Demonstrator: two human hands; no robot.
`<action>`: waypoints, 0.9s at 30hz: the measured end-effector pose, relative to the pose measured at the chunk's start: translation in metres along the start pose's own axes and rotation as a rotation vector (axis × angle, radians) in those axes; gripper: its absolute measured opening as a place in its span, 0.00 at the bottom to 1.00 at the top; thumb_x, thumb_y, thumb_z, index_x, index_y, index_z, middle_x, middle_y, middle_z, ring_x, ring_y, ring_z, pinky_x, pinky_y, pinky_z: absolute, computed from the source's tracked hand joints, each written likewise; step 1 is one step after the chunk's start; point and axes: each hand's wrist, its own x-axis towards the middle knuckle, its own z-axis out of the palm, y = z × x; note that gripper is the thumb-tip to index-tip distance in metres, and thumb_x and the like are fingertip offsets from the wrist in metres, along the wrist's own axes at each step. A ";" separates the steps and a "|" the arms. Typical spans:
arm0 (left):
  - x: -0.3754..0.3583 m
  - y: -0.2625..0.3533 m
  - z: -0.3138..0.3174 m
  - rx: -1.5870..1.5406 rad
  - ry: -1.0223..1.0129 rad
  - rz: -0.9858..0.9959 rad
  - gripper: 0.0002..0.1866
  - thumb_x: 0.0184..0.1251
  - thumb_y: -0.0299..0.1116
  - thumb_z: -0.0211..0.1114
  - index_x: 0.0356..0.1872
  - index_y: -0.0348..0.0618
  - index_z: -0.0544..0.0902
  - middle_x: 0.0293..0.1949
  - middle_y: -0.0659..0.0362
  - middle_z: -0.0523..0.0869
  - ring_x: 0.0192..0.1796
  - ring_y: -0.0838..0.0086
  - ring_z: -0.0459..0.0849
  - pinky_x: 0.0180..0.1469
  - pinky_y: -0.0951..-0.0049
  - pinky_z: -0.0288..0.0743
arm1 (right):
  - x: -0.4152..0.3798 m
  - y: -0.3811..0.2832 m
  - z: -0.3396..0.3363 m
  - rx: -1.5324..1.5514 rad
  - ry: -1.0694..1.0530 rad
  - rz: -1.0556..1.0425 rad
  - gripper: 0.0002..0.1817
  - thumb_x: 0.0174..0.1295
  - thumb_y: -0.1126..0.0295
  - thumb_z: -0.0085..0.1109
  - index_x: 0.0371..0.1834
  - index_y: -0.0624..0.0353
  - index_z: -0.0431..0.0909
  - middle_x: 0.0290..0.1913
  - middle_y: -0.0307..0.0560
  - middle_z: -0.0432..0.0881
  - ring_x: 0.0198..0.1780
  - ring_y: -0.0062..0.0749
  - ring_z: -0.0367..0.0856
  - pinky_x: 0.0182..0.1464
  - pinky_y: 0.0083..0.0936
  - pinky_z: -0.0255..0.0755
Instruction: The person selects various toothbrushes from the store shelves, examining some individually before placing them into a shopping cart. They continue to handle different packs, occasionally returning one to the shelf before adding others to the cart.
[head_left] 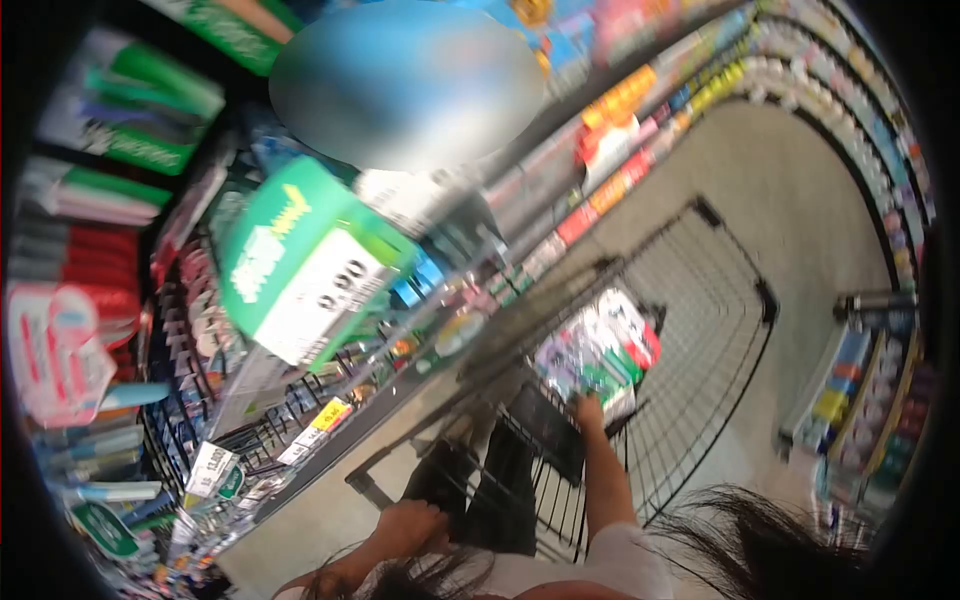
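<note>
A black wire shopping cart (690, 370) stands in front of me, tilted in the view. My left hand (412, 526) is closed in a fist at the near side, by the cart's handle (370, 490), and looks wrapped round it. My right hand (590, 410) reaches into the cart, its fingers closed at the near edge of a colourful package (605, 350). This package is white with red, green and purple parts. Blur hides its exact kind and part of the fingertips. A dark panel (545, 430) of the cart sits just left of my right hand.
A packed shelf runs along the left, with a green price sign (310, 265) jutting out and a price tag (212, 468) lower down. More stocked shelves (840, 70) curve round at the far right. A low display (850, 390) stands right of the cart. The grey floor (790, 160) shows beyond it.
</note>
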 end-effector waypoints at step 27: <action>0.010 0.042 -0.038 0.025 0.207 0.048 0.13 0.48 0.39 0.58 0.27 0.45 0.86 0.30 0.51 0.86 0.35 0.58 0.86 0.36 0.59 0.78 | -0.154 -0.435 -0.569 0.814 0.522 -1.059 0.25 0.69 0.66 0.47 0.66 0.67 0.59 0.61 0.53 0.69 0.59 0.33 0.69 0.60 0.27 0.63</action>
